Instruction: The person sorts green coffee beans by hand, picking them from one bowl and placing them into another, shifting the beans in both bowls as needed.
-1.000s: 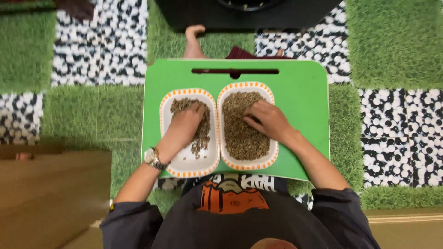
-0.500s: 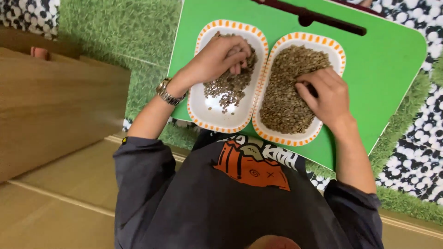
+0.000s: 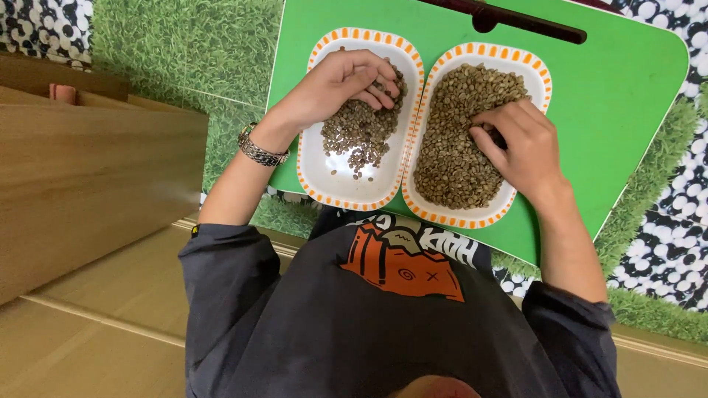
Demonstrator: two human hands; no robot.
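Observation:
Two white oval dishes with orange-dashed rims sit side by side on a green lap tray (image 3: 612, 96). The left dish (image 3: 324, 180) holds a small pile of grey-green beans (image 3: 358, 133). The right dish (image 3: 472, 217) is nearly full of the same beans (image 3: 457, 140). My left hand (image 3: 335, 85), with a metal watch on the wrist, hovers palm-up over the left dish, fingers curled around a few beans. My right hand (image 3: 516, 144) rests on the beans in the right dish, fingertips pinching among them.
A dark slot handle (image 3: 516, 22) runs along the tray's far edge. Green artificial grass (image 3: 184, 44) and black-and-white pebble mats (image 3: 671, 236) cover the floor. A wooden board (image 3: 88, 191) lies at the left, close to my left elbow.
The view swung from straight-on to tilted, then settled. My left hand lifted off the left dish's beans and turned palm-up with a few beans. My right hand stayed in the right dish.

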